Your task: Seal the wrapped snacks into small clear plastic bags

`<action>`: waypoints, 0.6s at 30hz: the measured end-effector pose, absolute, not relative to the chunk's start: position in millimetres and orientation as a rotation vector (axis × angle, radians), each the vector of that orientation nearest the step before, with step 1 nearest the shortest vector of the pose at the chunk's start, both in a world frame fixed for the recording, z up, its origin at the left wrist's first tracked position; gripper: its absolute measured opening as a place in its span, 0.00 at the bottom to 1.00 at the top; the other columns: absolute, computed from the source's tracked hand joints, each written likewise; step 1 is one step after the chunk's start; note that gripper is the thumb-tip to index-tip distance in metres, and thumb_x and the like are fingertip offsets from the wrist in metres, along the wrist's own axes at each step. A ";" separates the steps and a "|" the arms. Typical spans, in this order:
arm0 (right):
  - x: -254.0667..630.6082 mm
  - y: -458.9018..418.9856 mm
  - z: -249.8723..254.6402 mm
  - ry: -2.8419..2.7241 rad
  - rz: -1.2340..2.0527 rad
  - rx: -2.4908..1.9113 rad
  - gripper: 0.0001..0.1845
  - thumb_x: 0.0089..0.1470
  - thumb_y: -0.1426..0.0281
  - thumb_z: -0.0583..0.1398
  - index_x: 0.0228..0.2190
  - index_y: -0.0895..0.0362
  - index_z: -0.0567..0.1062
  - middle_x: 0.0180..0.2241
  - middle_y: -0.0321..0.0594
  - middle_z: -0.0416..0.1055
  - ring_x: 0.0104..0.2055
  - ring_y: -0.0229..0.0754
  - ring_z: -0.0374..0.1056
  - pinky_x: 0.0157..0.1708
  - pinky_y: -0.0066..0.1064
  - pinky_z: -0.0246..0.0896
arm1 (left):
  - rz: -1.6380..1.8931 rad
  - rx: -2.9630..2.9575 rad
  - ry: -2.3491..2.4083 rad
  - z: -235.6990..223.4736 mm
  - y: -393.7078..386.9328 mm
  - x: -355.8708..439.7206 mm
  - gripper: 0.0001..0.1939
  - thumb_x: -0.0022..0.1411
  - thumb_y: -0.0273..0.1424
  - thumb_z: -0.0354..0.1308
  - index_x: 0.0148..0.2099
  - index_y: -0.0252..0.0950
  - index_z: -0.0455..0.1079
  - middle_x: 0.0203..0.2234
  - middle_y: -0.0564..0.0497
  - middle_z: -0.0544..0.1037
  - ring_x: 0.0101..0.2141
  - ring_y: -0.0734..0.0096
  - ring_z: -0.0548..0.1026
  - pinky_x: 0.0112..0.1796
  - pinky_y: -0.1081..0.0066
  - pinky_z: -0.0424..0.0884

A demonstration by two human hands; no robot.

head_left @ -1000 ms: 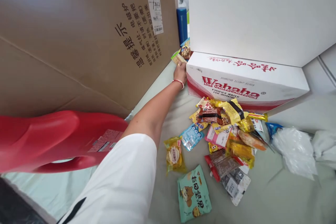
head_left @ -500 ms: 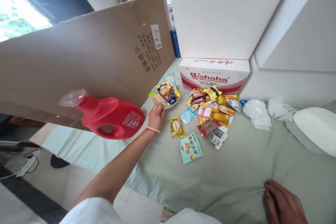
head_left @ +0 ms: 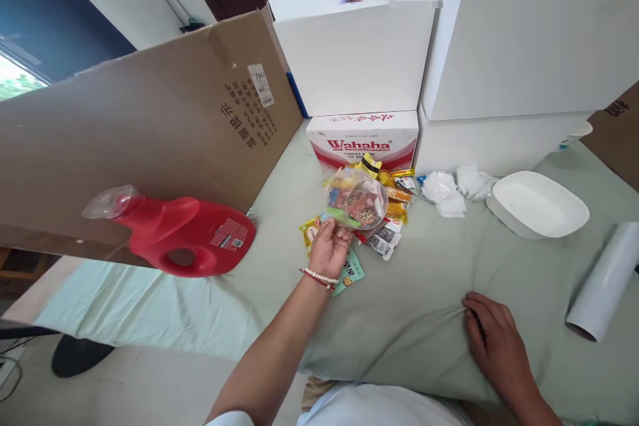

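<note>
My left hand (head_left: 329, 249) is closed on the rim of a clear plastic bowl (head_left: 357, 200). Its see-through base faces me, tipped away over the snack pile, and coloured wrappers show through it. Behind and right of the bowl lie yellow and orange snack packets (head_left: 398, 203). A yellow packet (head_left: 310, 229) sits left of the bowl, and a mint-green pouch (head_left: 352, 271) is partly covered by my left wrist. My right hand (head_left: 496, 339) rests low on the right, its fingertips pinching a fold of the pale green cloth (head_left: 419, 293).
A red jug (head_left: 194, 233) lies on its side at left, before a cardboard panel (head_left: 164, 126). Behind the snacks stands a Wahaha box (head_left: 364, 140). Rightward are white plastic bags (head_left: 442, 193), a white basin (head_left: 539, 203) and a white roll (head_left: 604, 279). People show beyond the panels.
My left hand has carried the bowl rightward from beside the jug and tipped it over the pile. My right hand still holds the cloth. The view has swung right.
</note>
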State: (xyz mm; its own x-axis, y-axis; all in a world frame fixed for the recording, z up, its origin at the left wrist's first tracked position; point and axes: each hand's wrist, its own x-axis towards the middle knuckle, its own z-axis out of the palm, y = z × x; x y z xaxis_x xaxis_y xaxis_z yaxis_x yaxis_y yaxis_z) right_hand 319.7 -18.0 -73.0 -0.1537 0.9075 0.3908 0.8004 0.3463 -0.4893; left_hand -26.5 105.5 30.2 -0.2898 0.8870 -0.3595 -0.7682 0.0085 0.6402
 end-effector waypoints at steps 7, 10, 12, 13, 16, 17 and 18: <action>321.1 -14.8 -69.0 -1.969 0.241 -1.463 0.11 0.64 0.66 0.56 0.43 0.55 0.77 0.46 0.48 0.77 0.46 0.52 0.71 0.47 0.50 0.71 | 1.527 -0.031 0.653 24.0 88.8 -13.3 0.16 0.71 0.25 0.46 0.27 0.36 0.57 0.19 0.57 0.57 0.21 0.77 0.59 0.24 0.76 0.62; 321.6 -13.9 -58.7 -1.891 0.360 -1.506 0.12 0.65 0.63 0.56 0.43 0.53 0.78 0.46 0.46 0.77 0.48 0.52 0.72 0.49 0.50 0.71 | 1.470 -0.041 0.592 23.3 61.7 -5.6 0.13 0.69 0.26 0.48 0.30 0.35 0.64 0.20 0.55 0.64 0.20 0.77 0.62 0.22 0.76 0.61; 319.5 -16.9 -46.8 -1.764 0.505 -1.543 0.13 0.64 0.60 0.57 0.44 0.52 0.78 0.47 0.45 0.76 0.49 0.51 0.72 0.51 0.47 0.70 | 1.377 -0.046 0.630 16.2 42.7 6.3 0.08 0.66 0.27 0.52 0.35 0.35 0.70 0.24 0.53 0.72 0.22 0.76 0.69 0.23 0.75 0.65; 317.1 -20.0 -39.7 -1.691 0.617 -1.543 0.15 0.64 0.58 0.58 0.46 0.52 0.78 0.46 0.45 0.75 0.47 0.50 0.72 0.49 0.45 0.71 | 1.304 -0.051 0.652 11.0 33.8 14.3 0.06 0.65 0.28 0.54 0.38 0.35 0.73 0.26 0.51 0.76 0.25 0.74 0.73 0.26 0.74 0.69; 304.3 -35.0 -17.3 -1.447 1.090 -1.356 0.25 0.64 0.53 0.57 0.58 0.50 0.71 0.36 0.43 0.73 0.32 0.44 0.70 0.32 0.36 0.71 | 1.052 -0.034 0.669 -5.9 12.7 42.2 0.09 0.62 0.33 0.59 0.41 0.33 0.76 0.31 0.48 0.81 0.32 0.68 0.78 0.36 0.69 0.76; 298.9 -41.0 -10.5 -1.348 1.233 -1.264 0.29 0.64 0.51 0.57 0.61 0.49 0.68 0.33 0.41 0.72 0.28 0.42 0.67 0.26 0.34 0.68 | 0.986 -0.011 0.668 -10.3 7.3 51.2 0.11 0.62 0.34 0.60 0.42 0.33 0.76 0.33 0.47 0.82 0.34 0.67 0.79 0.39 0.67 0.76; 293.8 -46.9 -4.4 -1.245 1.336 -1.191 0.29 0.63 0.50 0.58 0.60 0.48 0.68 0.31 0.39 0.70 0.25 0.40 0.64 0.23 0.31 0.64 | 0.937 0.026 0.670 -13.5 2.4 59.1 0.13 0.62 0.36 0.60 0.43 0.32 0.77 0.35 0.46 0.82 0.36 0.65 0.80 0.41 0.66 0.76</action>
